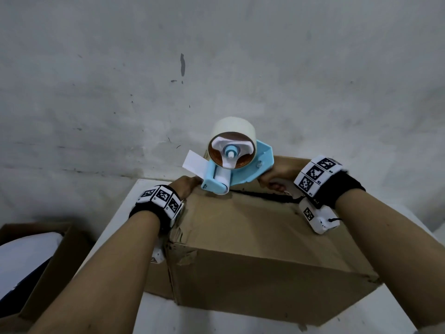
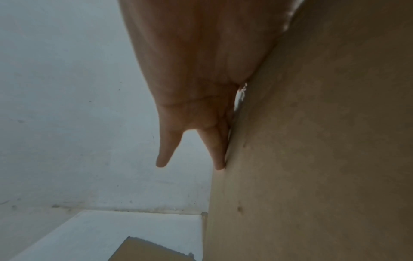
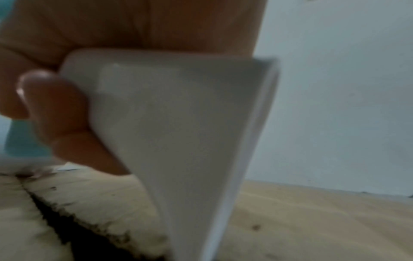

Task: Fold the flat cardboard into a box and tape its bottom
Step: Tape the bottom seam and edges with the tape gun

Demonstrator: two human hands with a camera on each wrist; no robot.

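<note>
Gripping the white handle (image 3: 178, 123), the right hand (image 1: 277, 175) held the tape dispenser (image 1: 237, 165) at the seam's (image 1: 265, 196) far-left end. The left hand's fingers (image 2: 214, 150) lay straight against the cardboard box (image 1: 252, 249) side on the table (image 1: 134, 198). Risk: the gaping flaps could spread, so tape would bridge or wrinkle; the loose tape end (image 1: 193, 162) could fold onto itself.

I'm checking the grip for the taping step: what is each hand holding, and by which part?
The right hand grips the tape dispenser by its handle. The left hand holds nothing; its straight fingers rest against the cardboard box side.
</note>
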